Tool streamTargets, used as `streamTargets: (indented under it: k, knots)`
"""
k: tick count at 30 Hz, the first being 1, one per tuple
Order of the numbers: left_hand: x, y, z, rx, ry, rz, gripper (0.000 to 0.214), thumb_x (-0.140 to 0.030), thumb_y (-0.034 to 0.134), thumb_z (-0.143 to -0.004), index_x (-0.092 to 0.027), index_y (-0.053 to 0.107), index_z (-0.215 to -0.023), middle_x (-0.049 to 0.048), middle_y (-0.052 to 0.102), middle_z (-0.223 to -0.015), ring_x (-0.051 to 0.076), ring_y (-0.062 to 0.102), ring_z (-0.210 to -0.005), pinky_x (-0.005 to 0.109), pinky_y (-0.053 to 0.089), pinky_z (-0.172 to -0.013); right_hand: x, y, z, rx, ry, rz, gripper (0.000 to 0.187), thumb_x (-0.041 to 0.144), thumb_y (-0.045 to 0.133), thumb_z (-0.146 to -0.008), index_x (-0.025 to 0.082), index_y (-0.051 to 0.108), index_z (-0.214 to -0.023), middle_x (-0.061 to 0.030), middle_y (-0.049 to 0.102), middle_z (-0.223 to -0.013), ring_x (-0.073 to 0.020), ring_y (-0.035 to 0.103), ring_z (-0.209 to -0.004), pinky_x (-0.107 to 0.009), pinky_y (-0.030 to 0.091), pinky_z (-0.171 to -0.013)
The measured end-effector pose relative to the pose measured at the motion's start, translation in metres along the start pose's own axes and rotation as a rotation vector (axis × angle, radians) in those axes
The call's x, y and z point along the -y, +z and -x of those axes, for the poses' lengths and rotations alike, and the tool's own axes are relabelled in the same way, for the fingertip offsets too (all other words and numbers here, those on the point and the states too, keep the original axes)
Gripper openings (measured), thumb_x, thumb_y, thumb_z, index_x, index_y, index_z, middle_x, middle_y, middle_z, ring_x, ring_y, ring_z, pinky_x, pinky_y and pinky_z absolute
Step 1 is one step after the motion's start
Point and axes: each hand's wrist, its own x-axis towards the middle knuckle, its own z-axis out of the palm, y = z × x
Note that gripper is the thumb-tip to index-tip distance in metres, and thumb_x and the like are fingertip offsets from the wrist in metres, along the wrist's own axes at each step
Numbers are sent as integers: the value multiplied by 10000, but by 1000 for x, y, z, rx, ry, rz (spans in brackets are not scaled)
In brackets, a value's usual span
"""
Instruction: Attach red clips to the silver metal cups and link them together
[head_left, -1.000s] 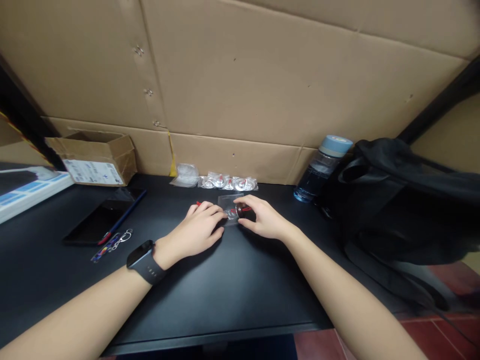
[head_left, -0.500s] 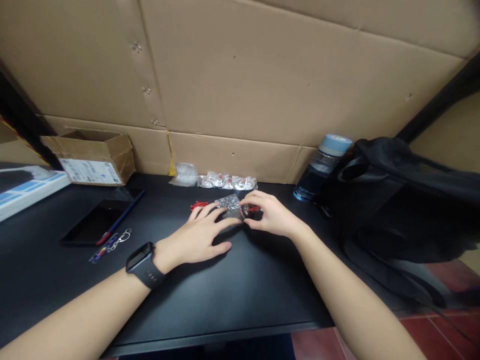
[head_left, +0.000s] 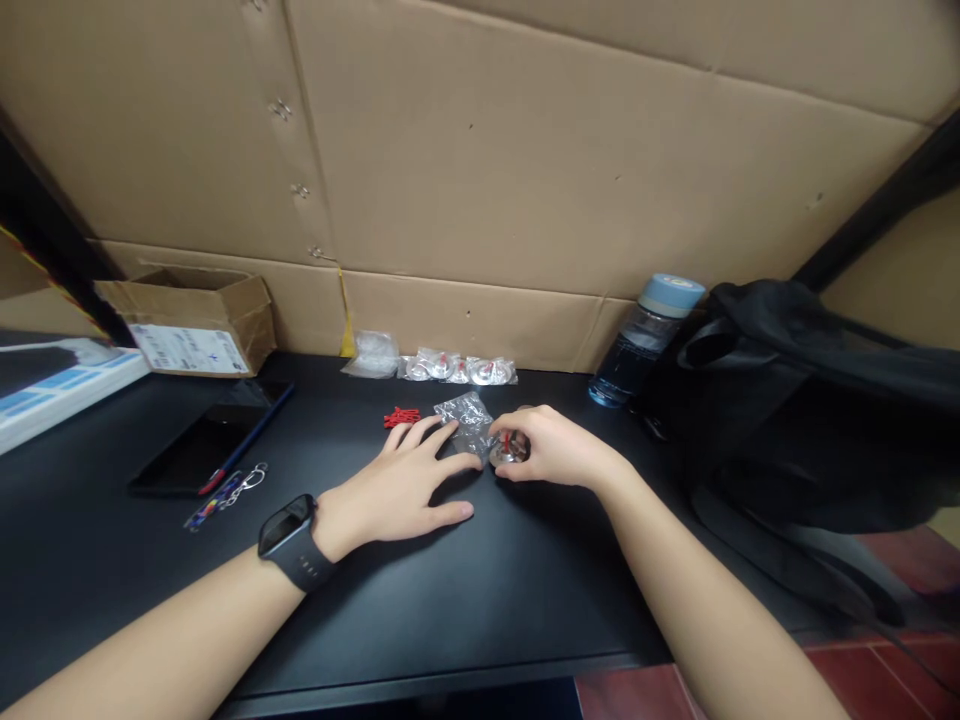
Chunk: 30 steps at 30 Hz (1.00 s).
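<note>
My left hand (head_left: 401, 485) lies palm down on the black table with its fingers spread. Its fingertips rest on the near edge of a clear, crinkled plastic bag (head_left: 466, 412). The thumb and fingers of my right hand (head_left: 551, 447) are curled around a shiny round metal piece with red on it (head_left: 504, 455), at the bag's right edge. My fingers hide part of this piece, and I cannot tell whether it is fully clear of the plastic. Just beyond my left fingertips is a small bundle of red string (head_left: 403, 416).
Several wrapped silver discs (head_left: 457, 368) lie along the cardboard wall beside a clear packet (head_left: 373, 355). To the left are a cardboard box (head_left: 195, 325), a dark tablet (head_left: 206, 440) and a keychain (head_left: 225, 498). A water bottle (head_left: 645, 340) and black backpack (head_left: 810, 400) stand right.
My right hand has shifted slightly nearer with the round piece, showing more of its silver face. More of the plastic bag shows between my hands. The left hand stays spread, and the view has tilted slightly.
</note>
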Motion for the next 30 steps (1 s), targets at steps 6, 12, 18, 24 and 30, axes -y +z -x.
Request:
streamTargets:
  k: [6,12,18,24,30]
  knots:
    - [3,2,2,-12,11,7,548,-651,570,-917,-458,543,-1430,60,349,-1633,455,249,-1482,699,254,-1130,-1,6,-2,-14,8,32,361,288,807,-750,264,737,-1104,-9,742,-827,-182,680,-714,-282,501,-722]
    - [0,2,0,-2,-5,-30,498,-627,507,-962,-502,507,-1445,36,324,-1649,442,251,-1481,687,260,-1126,2,6,-1,-47,42,67,323,321,813,-746,262,747,-1057,-15,735,-803,-187,680,-687,-281,494,-681]
    - [-1,4,0,-32,-10,-27,441,-572,454,-1007,-493,527,-1435,24,326,-1651,421,279,-1473,658,279,-1133,3,7,-1,-77,51,54,294,323,808,-768,246,744,-1044,-28,754,-848,-195,698,-734,-277,496,-692]
    - [-2,6,1,-21,-6,-26,443,-571,435,-1014,-517,495,-1449,38,330,-1646,431,277,-1472,680,275,-1118,6,14,-4,-120,36,80,372,311,810,-788,250,702,-1139,-52,741,-1021,-222,706,-873,-314,523,-776]
    - [-1,5,0,-6,-18,-26,428,-570,426,-1017,-525,510,-1434,36,353,-1633,427,280,-1472,687,277,-1117,11,18,-5,-169,40,138,483,308,809,-808,273,631,-1256,-76,669,-1224,-265,703,-1018,-364,555,-818]
